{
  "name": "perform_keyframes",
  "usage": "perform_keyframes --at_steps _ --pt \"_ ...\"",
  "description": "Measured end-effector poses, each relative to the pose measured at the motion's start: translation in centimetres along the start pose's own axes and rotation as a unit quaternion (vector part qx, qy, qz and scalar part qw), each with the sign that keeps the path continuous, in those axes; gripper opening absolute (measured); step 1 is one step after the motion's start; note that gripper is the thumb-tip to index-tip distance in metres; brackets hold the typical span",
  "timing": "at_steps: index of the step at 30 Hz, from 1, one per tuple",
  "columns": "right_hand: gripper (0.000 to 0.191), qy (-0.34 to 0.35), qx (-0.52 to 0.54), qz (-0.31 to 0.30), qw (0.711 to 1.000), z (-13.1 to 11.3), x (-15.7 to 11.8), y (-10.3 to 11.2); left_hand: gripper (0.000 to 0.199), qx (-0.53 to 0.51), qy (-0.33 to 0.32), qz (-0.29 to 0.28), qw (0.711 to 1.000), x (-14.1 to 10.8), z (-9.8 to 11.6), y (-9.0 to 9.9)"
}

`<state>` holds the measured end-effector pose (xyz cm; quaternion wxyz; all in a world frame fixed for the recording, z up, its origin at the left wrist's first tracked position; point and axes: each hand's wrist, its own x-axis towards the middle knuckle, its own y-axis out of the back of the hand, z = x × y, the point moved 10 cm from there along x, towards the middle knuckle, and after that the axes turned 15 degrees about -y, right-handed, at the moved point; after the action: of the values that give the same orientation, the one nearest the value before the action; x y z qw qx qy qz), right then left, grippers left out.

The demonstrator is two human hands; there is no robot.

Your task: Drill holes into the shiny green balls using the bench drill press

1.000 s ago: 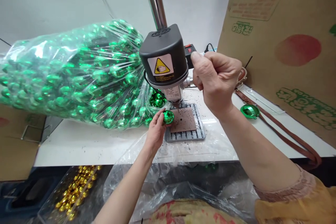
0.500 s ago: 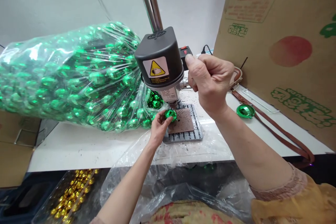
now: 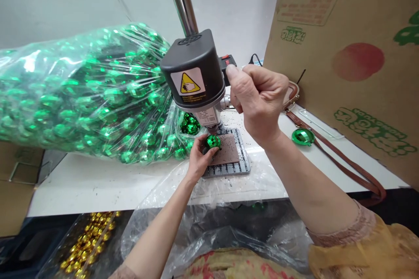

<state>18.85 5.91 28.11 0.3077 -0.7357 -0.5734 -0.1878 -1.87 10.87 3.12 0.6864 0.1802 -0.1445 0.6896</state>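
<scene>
A yellow hand-warning sticker (image 3: 187,81), apparently headed "Attention," marks the drill press (image 3: 191,54); below the press, the left hand (image 3: 199,159) has its grip clamped on a faceted green ball (image 3: 213,141), likely light, stiff, slick and crushable, best pinched by its sides. Right of the press, the right hand (image 3: 260,100) curls tight, seemingly around the lever (image 3: 226,103); farther right, a carton's (image 3: 356,93) green lettering defies reading.

The green ball (image 3: 214,141) is glossy and mirror-like, cut in facets. The drill housing (image 3: 188,63) looks like smooth, satin black plastic, its pole (image 3: 182,4) polished metal. The bag (image 3: 62,83) is shiny, crinkled clear plastic; the box (image 3: 314,65), matt cardboard; the strap (image 3: 347,168), smooth and leather-like; the sleeve (image 3: 366,255), cloth.
</scene>
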Motion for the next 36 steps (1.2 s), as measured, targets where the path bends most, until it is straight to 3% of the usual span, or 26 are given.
perform_keyframes --at_steps 25,36 --pt "0.059 0.014 0.022 0.012 1.0 -0.5 -0.1 0.1 0.056 0.004 -0.022 -0.026 0.999 -1.1 0.4 -1.7" --pt "0.058 0.008 -0.027 0.023 0.999 -0.6 -0.2 0.3 0.056 0.044 -0.037 -0.033 0.998 -1.3 1.1 -2.4"
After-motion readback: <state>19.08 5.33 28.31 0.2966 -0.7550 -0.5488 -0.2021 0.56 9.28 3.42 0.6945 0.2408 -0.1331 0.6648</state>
